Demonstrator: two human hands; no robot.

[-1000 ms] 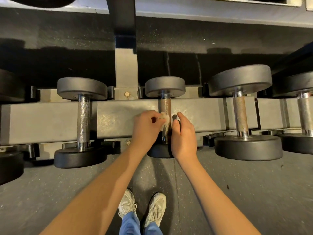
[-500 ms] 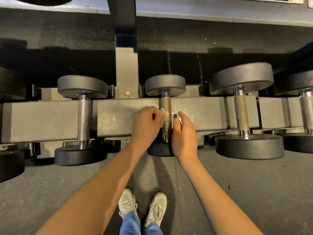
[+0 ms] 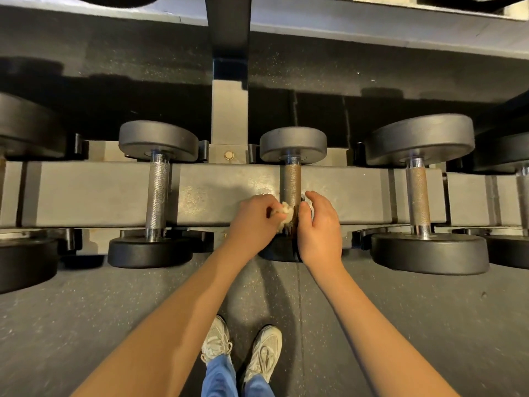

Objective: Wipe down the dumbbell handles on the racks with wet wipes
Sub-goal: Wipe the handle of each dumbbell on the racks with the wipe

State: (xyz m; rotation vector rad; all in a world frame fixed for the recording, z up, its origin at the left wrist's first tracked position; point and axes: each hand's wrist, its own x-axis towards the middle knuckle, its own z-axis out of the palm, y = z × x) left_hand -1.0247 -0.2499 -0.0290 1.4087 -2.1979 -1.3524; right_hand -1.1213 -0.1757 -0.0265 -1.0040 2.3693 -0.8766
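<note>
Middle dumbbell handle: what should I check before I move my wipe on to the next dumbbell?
1. Crumpled pale wet wipe pinched in the left hand: ok.
2. Wipe touching the middle knurled metal handle: ok, at its near end.
3. Far half of that handle wiped: cannot tell.
4. Right hand steadying the handle: cannot tell; it lies against the handle's right side and its grip is hidden.
5. Brownish knurled handle to the right free to reach: ok, nothing covers it.
6. Wipe clean enough to reuse: cannot tell.
</note>
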